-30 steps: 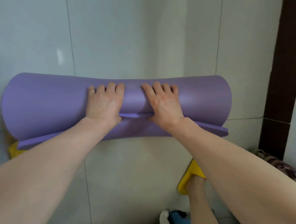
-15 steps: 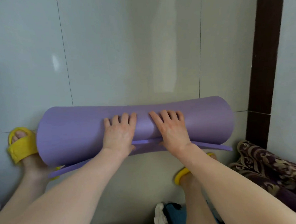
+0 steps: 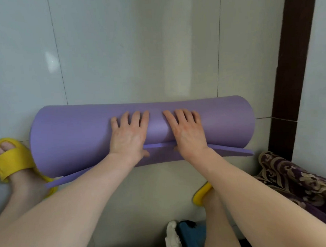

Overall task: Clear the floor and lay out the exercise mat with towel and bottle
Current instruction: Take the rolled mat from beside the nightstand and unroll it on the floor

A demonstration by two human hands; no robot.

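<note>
The purple exercise mat is seen rolled up across the middle of the frame, lying on the pale tiled floor, with its loose end peeking out along the lower edge of the roll. The left hand and the right hand are laid flat on top of the roll near its centre, fingers spread and uncurled; nothing is gripped, only pressed.

The roll could be skewed if one palm is pushed harder than the other, since both are set close to the centre and the ends are left unguided. The loose end at lower left appears to touch the yellow slipper; it could be caught or dragged there. A spring-back is also judged likely once pressure is released.

Open tile is offered across the upper frame. At right, room is bounded by a dark brown strip and a patterned fabric just beside the roll's end.
</note>
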